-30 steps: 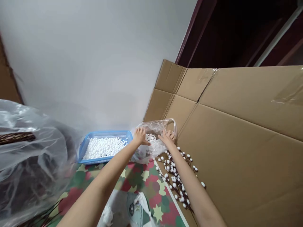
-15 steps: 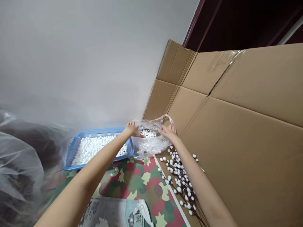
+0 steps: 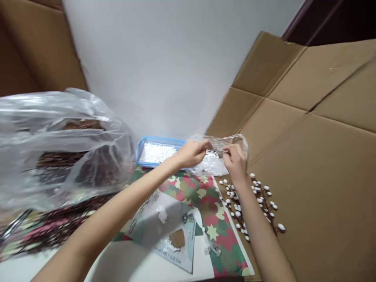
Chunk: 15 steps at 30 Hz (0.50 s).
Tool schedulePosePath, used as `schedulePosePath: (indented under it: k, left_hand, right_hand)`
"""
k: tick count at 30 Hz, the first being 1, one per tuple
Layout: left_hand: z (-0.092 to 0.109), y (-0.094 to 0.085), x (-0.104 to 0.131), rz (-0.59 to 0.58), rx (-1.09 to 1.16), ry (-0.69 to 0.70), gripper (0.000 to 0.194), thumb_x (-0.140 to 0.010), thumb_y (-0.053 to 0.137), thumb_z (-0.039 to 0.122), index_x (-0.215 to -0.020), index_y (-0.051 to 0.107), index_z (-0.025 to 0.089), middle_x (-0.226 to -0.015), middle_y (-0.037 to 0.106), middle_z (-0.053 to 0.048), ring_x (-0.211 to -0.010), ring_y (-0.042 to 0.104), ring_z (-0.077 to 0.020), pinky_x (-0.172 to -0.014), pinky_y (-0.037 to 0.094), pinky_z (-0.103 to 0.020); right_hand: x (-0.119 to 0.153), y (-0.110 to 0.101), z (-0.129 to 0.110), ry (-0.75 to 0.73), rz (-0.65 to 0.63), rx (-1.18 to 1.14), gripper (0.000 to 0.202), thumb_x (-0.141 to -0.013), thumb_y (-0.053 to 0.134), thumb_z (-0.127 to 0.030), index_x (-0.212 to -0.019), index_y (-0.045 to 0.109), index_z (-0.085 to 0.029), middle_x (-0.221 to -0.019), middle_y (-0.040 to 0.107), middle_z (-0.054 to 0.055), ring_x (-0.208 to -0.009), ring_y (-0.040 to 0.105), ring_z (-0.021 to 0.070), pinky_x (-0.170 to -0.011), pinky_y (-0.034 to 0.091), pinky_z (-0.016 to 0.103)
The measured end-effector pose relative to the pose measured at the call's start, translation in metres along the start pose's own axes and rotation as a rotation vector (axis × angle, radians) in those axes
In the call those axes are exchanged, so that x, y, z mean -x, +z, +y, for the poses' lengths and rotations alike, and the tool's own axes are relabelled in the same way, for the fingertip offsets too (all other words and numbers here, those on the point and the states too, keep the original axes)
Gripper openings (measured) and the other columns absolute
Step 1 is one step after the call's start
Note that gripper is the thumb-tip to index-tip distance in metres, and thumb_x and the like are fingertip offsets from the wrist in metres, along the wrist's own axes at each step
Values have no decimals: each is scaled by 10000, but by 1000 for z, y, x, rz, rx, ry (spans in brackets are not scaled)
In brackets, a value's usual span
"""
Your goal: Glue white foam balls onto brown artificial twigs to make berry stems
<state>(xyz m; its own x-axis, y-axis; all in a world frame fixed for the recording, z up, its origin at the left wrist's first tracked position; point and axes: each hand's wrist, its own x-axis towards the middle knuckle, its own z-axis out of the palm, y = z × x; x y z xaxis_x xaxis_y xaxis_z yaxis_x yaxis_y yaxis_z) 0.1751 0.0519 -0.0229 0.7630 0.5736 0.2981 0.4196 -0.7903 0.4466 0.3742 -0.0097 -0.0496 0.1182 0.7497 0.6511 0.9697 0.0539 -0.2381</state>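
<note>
A clear plastic bag of small white balls lies near the wall. Over its left side is my left hand, thumb and fingers brought together; whatever they hold is too small to make out. My right hand is at the bag's right side, its fingers curled in a pinch against the clear plastic. To the left stands a blue basket filled with white balls. Brown stems with white berries lie beside and partly beneath my right forearm.
Cardboard rises along the right. A large plastic bag with dark stems fills the left. A printed sheet with a brown piece and white bits lies in front, over patterned paper.
The view has swung left and down, showing the large bag and dark stems. Both hands have risen off the bag of balls, their spread fingers now drawn together.
</note>
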Motion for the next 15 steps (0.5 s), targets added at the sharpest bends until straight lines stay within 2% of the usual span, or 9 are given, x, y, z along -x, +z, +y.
schedulePosePath:
  k: [3,5,7,8,11,13,15]
  left_hand:
    - [20,-6,87,75,68,95,338,-821,431,97,-1097,599,197,-662,644,-3,-621,605,-168,-615,443,-285]
    - [20,-5,150,173,82,78,247,-835,467,148,-1033,602,207,-729,649,-19,-678,605,-176,-637,440,-296]
    - [8,-5,213,237,59,-53,176,-855,533,243,-1014,595,200,-814,652,-43,-749,610,-184,-677,452,-300]
    - [-1,-5,243,276,29,-142,151,-880,508,238,-997,596,201,-816,645,-45,-751,606,-178,-682,454,-295]
    - [-35,-10,325,376,-150,-439,170,-915,446,228,-977,601,203,-832,643,-51,-769,610,-192,-702,454,-306]
    - [-56,-17,371,378,-253,-595,201,-909,445,261,-1005,613,208,-883,650,-61,-807,616,-217,-737,456,-330]
    - [-71,-23,407,316,-317,-689,241,-899,433,290,-1011,634,217,-880,642,-66,-778,610,-232,-698,449,-337]
  right_hand:
    - [48,0,-17,-22,57,-174,164,-803,416,-168,-828,575,-200,-849,566,40,-766,556,173,-736,453,301]
    - [80,3,-20,13,65,-227,134,-820,439,-207,-803,572,-201,-807,563,28,-758,555,171,-723,447,297]
    - [113,8,-18,76,74,-257,132,-831,469,-253,-816,586,-192,-799,573,31,-776,559,179,-740,444,307]
    - [129,10,-16,124,79,-266,139,-827,496,-282,-831,595,-185,-801,578,33,-771,556,180,-746,441,313]
    - [176,17,-11,375,113,-300,196,-787,557,-344,-865,608,-172,-821,584,35,-754,544,184,-751,429,335]
    - [202,21,-11,561,178,-361,234,-753,592,-364,-882,601,-168,-839,575,32,-755,539,187,-752,426,347]
    - [220,26,-14,693,214,-427,263,-718,618,-368,-887,591,-169,-848,565,29,-776,537,194,-763,422,358]
